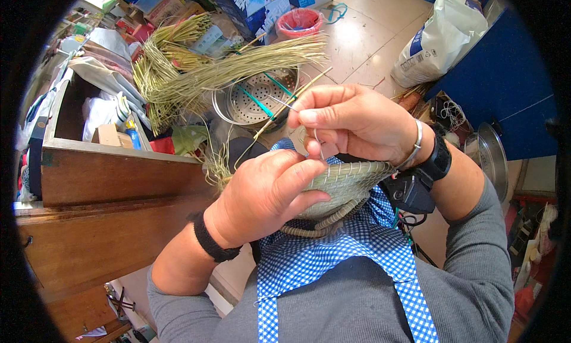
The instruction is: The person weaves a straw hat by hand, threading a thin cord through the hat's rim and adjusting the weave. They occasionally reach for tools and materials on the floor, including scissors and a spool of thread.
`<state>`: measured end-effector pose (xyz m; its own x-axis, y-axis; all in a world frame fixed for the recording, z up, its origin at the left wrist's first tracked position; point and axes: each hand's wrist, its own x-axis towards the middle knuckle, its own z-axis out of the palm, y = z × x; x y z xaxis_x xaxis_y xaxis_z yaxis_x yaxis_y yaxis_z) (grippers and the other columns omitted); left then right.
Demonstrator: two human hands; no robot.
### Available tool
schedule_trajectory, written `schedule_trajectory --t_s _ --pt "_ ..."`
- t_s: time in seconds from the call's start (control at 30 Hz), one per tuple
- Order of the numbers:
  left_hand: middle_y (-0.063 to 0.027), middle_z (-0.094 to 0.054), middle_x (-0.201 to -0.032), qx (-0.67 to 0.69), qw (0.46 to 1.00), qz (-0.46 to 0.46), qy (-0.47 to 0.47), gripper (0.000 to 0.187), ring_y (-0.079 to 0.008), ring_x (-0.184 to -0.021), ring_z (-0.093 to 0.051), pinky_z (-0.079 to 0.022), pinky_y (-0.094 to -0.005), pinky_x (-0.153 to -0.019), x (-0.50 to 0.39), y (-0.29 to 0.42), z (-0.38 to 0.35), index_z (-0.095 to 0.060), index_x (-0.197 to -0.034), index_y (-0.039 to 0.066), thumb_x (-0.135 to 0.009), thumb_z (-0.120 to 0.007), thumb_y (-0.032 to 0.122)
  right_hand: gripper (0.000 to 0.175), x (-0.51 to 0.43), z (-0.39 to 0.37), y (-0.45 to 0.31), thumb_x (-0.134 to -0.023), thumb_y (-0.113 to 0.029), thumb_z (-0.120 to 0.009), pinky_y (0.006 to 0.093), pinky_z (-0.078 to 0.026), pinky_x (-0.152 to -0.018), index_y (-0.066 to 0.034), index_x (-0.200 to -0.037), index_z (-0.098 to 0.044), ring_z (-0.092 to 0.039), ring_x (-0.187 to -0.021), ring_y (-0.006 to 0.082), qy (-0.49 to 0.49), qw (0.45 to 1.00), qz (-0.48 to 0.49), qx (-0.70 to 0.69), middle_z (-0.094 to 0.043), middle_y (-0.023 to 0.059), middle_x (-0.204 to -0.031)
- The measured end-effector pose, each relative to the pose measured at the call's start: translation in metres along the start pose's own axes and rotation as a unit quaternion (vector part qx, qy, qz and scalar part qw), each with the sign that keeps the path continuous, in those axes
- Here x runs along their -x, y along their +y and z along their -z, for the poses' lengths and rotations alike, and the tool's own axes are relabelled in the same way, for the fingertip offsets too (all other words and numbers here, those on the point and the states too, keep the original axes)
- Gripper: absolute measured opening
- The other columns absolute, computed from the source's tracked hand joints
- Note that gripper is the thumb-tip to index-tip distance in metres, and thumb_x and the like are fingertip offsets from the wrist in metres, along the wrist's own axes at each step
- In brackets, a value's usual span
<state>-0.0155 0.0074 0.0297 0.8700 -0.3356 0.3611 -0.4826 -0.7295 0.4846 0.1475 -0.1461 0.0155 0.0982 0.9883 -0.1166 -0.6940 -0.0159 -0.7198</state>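
Note:
A woven straw basket rests on my lap, tilted, with pale stitches along its upper edge. My left hand grips its near-left side, thumb along the outside. Above the rim, my right hand pinches a thin metal needle between thumb and forefinger, its point to the upper left. A pale thread runs from my right fingers down to the rim by my left thumb. A coiled, wrapped handle curves under the basket. My hands hide part of the rim.
Bundles of dry straw lie over a perforated steel steamer pan ahead. A wooden drawer stands open at my left. Further off are a red bin and a white plastic sack. A blue panel stands at right.

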Motion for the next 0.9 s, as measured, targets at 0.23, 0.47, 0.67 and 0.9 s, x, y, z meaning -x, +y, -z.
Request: schedule_trajectory --t_s 0.23,0.47,0.67,0.9 --pt "-0.0117 -0.065 -0.097 0.006 0.999 -0.030 0.009 0.047 -0.0310 -0.085 -0.066 -0.055 -0.0370 -0.073 -0.002 -0.003 -0.003 -0.063 -0.119 0.006 -0.076 -0.079 0.015 0.018 -0.024 -0.011 0.001 -0.098 -0.015 -0.061 0.0218 -0.034 -0.045 0.0000 -0.107 -0.066 -0.046 -0.056 0.0045 -0.021 0.996 -0.007 0.086 -0.053 -0.0028 -0.067" --pt "-0.0140 -0.067 -0.103 0.019 0.999 -0.025 -0.008 0.046 -0.0320 -0.093 -0.067 -0.055 -0.0378 -0.079 -0.001 -0.011 -0.005 -0.064 -0.118 0.004 -0.076 -0.080 0.013 0.020 -0.030 -0.017 0.004 -0.094 -0.020 -0.065 0.0239 -0.040 -0.049 -0.0035 -0.104 -0.071 -0.049 -0.057 0.0055 0.041 0.940 0.006 0.338 -0.057 -0.0029 -0.067" --pt "-0.0147 -0.067 -0.101 0.030 0.999 -0.010 0.003 0.043 -0.0330 -0.092 -0.067 -0.054 -0.0384 -0.081 -0.002 -0.010 -0.003 -0.062 -0.116 0.002 -0.078 -0.080 0.013 0.019 -0.036 -0.019 -0.007 -0.098 -0.018 -0.062 0.0208 -0.041 -0.049 -0.0019 -0.105 -0.070 -0.049 -0.056 0.0028 0.059 0.935 0.004 0.349 -0.062 -0.0027 -0.075" --pt "-0.0157 -0.070 -0.097 0.061 0.994 0.067 0.062 0.030 -0.0340 -0.089 -0.069 -0.055 -0.0389 -0.080 0.002 -0.006 0.001 -0.062 -0.110 0.003 -0.084 -0.075 0.011 0.015 -0.004 -0.039 -0.031 -0.095 -0.010 -0.066 0.0225 -0.050 -0.070 0.0000 -0.104 -0.070 -0.061 -0.073 0.0067 0.038 0.851 0.162 0.498 -0.068 0.0012 -0.081"
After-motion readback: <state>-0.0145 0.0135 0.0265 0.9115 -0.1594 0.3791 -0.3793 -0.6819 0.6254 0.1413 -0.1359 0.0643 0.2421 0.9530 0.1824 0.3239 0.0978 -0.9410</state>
